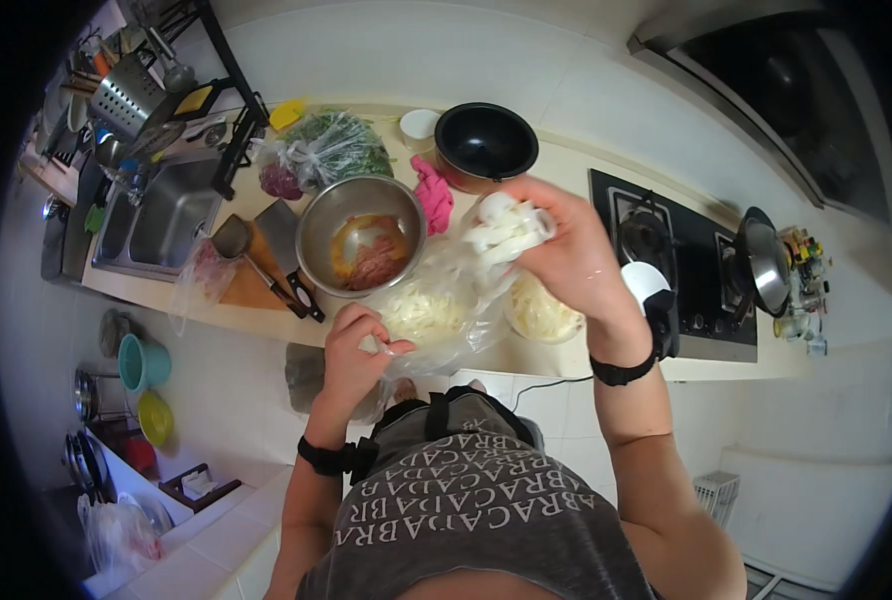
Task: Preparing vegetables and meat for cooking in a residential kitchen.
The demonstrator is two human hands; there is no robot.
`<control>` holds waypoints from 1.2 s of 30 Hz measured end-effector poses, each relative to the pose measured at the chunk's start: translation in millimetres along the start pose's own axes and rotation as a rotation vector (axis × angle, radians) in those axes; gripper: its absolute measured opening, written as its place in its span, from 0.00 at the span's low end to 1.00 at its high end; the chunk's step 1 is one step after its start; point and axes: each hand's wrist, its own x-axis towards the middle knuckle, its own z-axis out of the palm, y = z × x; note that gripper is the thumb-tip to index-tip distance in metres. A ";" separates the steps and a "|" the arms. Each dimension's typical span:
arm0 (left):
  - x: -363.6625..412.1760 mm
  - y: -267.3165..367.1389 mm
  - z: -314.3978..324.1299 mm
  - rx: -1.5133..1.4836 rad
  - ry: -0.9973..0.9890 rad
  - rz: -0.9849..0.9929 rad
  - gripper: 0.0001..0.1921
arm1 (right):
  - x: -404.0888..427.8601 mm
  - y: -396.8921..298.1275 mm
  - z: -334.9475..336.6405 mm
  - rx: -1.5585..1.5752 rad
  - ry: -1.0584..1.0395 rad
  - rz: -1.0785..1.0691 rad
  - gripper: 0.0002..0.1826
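My left hand (pixel 360 349) pinches the near-left edge of a clear plastic bag (pixel 431 309) that holds pale shredded food. Raised above the bag's far right side, my right hand (pixel 558 240) grips a bunch of white pieces (pixel 507 225), whose kind I cannot tell. Partly behind that wrist lies a second bundle of pale shreds (pixel 543 309). Left of the bag stands a steel mixing bowl (pixel 307 240) with raw minced meat (pixel 375 264) and a yellowish liquid in it. A pink cloth (pixel 432 196) lies between this bowl and a black bowl (pixel 487 141).
A cleaver (pixel 285 240) and a ladle (pixel 232 236) lie on a wooden board (pixel 255 289) at the left, near the sink (pixel 172 210). Bagged greens (pixel 341 146) and a white cup (pixel 420 127) stand at the back. A gas hob (pixel 697 300) with a wok (pixel 762 262) is at right.
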 end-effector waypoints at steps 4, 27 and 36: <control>-2.0 -3.7 3.7 -0.018 0.016 -0.056 0.20 | -12.3 -29.0 -31.1 -0.084 0.129 -0.144 0.15; 6.3 -2.5 10.1 -0.006 -0.028 -0.016 0.17 | -66.9 147.9 -134.3 -0.694 0.341 0.275 0.24; -1.9 1.3 2.5 0.038 -0.006 -0.028 0.17 | -72.9 210.6 -115.9 -1.145 -0.062 0.548 0.32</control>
